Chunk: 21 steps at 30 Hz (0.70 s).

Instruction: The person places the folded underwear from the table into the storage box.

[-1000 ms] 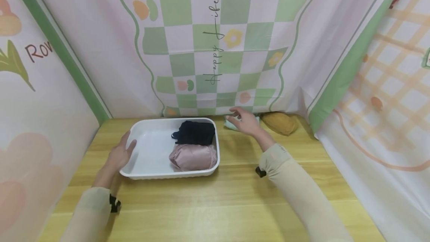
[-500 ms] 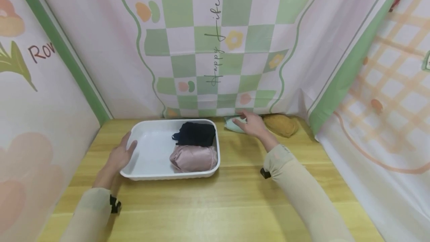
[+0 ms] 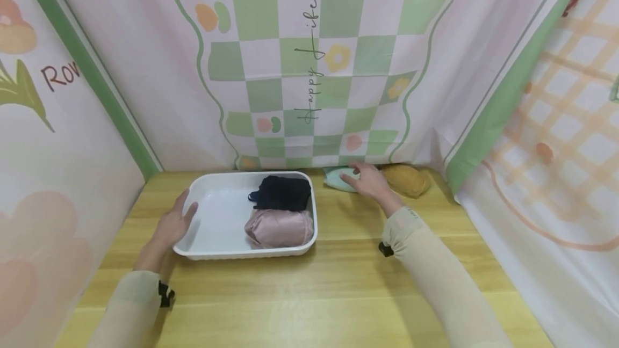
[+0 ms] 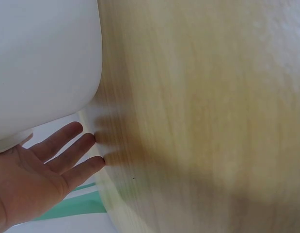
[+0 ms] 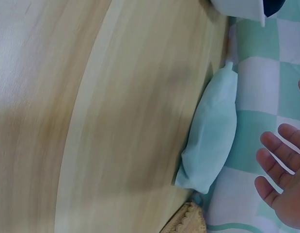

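My left hand (image 3: 172,225) rests at the left end of a white tray (image 3: 213,254), its thumb over the rim. In the left wrist view its other fingers (image 4: 84,171) are spread outside the tray wall (image 4: 48,63), near the tabletop. My right hand (image 3: 370,181) hovers with spread fingers above a mint-green rolled cloth bundle (image 3: 337,178) at the table's back edge. Seen from the right wrist, that hand (image 5: 290,187) is apart from the mint bundle (image 5: 212,131). Inside the tray's right half lie a black cloth bundle (image 3: 282,193) and a pink satiny bundle (image 3: 279,228).
A mustard bundle (image 3: 405,180) lies right of the mint one; its lacy edge (image 5: 186,221) shows in the right wrist view. Printed curtain cloth (image 3: 309,138) hangs along the back of the wooden table (image 3: 290,299), with more cloth on both sides.
My right hand has shifted slightly right and toward me, uncovering more of the mint bundle. The left hand, the tray and its bundles stay in place, and the view has tilted a little.
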Each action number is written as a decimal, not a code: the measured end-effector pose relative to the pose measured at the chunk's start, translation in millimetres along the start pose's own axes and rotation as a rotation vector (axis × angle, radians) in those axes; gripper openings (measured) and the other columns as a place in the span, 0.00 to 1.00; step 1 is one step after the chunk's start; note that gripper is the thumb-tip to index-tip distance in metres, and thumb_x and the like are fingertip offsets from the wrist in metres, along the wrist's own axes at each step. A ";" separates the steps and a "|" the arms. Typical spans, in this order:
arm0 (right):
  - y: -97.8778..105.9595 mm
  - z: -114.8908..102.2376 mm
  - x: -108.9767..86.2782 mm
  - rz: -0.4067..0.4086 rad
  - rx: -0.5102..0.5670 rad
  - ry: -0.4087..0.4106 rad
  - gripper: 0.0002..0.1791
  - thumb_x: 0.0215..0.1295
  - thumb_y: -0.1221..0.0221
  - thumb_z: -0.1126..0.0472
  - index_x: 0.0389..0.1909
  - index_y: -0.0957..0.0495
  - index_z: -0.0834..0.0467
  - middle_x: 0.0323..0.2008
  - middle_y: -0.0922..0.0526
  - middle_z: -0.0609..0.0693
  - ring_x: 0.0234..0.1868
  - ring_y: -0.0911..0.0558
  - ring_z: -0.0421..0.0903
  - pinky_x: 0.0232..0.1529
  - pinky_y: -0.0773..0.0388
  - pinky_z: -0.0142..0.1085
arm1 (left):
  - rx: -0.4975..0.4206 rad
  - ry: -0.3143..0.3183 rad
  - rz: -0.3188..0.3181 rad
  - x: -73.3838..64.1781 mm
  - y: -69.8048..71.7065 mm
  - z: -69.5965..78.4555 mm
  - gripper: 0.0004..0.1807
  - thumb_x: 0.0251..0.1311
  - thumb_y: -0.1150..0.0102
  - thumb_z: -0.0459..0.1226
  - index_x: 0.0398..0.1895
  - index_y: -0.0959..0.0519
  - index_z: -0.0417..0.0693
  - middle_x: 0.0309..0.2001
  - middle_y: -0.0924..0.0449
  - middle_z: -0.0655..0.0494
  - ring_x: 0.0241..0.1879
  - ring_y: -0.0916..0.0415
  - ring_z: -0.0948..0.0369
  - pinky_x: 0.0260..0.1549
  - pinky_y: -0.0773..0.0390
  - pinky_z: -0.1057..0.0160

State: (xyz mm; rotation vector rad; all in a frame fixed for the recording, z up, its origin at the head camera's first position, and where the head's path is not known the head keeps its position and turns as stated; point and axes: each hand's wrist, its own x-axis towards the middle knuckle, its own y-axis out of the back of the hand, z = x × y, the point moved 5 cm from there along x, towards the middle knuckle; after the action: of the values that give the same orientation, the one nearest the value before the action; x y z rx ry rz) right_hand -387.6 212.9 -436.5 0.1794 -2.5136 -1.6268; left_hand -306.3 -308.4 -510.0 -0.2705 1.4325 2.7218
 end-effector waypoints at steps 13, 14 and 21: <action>-7.8 10.2 3.5 -0.025 -0.064 -0.009 0.40 0.69 0.50 0.34 0.69 0.32 0.61 0.58 0.20 0.63 0.59 0.22 0.62 0.60 0.26 0.60 | -0.002 -0.010 0.008 -3.1 1.1 0.6 0.45 0.72 0.82 0.66 0.81 0.71 0.51 0.74 0.53 0.24 0.69 0.49 0.23 0.66 0.41 0.26; -8.2 11.0 4.2 -0.025 -0.066 -0.008 0.40 0.70 0.50 0.34 0.69 0.32 0.61 0.59 0.20 0.63 0.59 0.22 0.63 0.61 0.26 0.61 | 0.000 -0.009 0.007 -3.2 0.9 0.8 0.45 0.72 0.82 0.66 0.81 0.71 0.51 0.74 0.53 0.24 0.69 0.49 0.23 0.66 0.41 0.26; -9.8 19.6 9.0 -0.026 -0.062 -0.028 0.40 0.70 0.49 0.35 0.69 0.33 0.62 0.61 0.22 0.64 0.62 0.24 0.64 0.63 0.27 0.60 | -0.007 -0.006 0.000 -1.8 0.0 2.8 0.43 0.73 0.80 0.65 0.81 0.71 0.52 0.75 0.54 0.25 0.70 0.49 0.24 0.66 0.41 0.27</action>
State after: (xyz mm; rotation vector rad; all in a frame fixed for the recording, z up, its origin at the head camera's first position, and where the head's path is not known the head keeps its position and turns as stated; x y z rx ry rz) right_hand -399.8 224.9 -452.8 0.1847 -2.4872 -1.7265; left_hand -304.9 -306.0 -508.1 -0.2630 1.4217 2.7264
